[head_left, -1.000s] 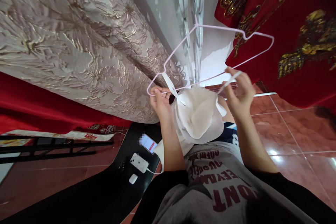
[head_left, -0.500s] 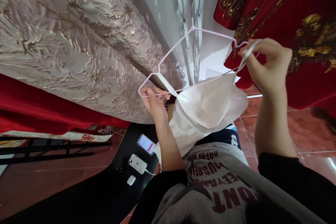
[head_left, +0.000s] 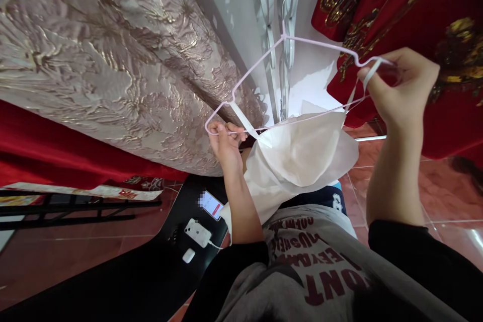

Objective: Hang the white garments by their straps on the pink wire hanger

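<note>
A pale pink clothes hanger (head_left: 257, 63) spans the space in front of me, its hook pointing away. My left hand (head_left: 228, 145) grips its left end, with the fingers closed around the lower bar. From it hangs a white strappy garment (head_left: 302, 148), one strap looped over the left shoulder notch. At the other end, my right hand (head_left: 405, 88) pinches the garment's second strap (head_left: 372, 71), which now crosses the hanger's right arm near the notch. The fingertips of that hand are partly hidden behind the hanger end. The garment's lower part drapes over my lap.
Beige embossed floral fabric (head_left: 124, 60) hangs at the left, and red gold-trimmed garments (head_left: 411, 15) hang at the right. White hangers (head_left: 269, 25) line the wall ahead. A black bench (head_left: 177, 221) bears a lit phone (head_left: 211, 205), a white phone (head_left: 198, 233) and a small white case (head_left: 188, 255).
My right hand has moved right and slightly up, drawing the strap over the hanger's right end. The hanger and my left hand have shifted a little to the right.
</note>
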`<state>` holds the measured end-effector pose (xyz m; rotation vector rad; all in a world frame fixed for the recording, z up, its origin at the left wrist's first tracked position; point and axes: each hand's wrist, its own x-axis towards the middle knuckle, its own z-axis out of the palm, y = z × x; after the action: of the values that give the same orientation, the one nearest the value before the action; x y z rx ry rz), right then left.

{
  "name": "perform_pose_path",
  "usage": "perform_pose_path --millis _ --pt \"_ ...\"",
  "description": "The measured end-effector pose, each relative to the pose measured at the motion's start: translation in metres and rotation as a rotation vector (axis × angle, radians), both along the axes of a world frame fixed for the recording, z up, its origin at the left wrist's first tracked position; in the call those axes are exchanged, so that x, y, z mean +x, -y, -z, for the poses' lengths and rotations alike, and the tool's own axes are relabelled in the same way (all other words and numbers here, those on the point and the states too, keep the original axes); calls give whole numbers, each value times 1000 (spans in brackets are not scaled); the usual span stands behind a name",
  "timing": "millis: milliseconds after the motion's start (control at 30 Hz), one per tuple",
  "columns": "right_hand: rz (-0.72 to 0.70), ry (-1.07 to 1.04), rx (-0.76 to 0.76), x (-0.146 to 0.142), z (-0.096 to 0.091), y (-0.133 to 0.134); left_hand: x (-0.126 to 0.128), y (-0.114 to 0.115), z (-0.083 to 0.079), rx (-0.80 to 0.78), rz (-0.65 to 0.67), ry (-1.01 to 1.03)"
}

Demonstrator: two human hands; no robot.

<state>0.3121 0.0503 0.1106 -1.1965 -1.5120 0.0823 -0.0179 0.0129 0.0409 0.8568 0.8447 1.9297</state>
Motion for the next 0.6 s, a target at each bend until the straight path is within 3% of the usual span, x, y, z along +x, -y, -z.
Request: perform_pose_path --millis 100,167,333,467,600 --pt "69 236 -20 -12 -19 11 0 1 -1 -16 12 0" --pt "97 287 -17 -20 -22 15 -1 1 -2 -20 5 1" --pt "25 157 99 -32 -7 10 -6 2 -7 -11 14 -5" --pt "88 8 269 -31 -5 0 -3 5 -6 -26 52 15" --pt "8 152 201 -41 -8 10 0 5 -3 -44 49 19"
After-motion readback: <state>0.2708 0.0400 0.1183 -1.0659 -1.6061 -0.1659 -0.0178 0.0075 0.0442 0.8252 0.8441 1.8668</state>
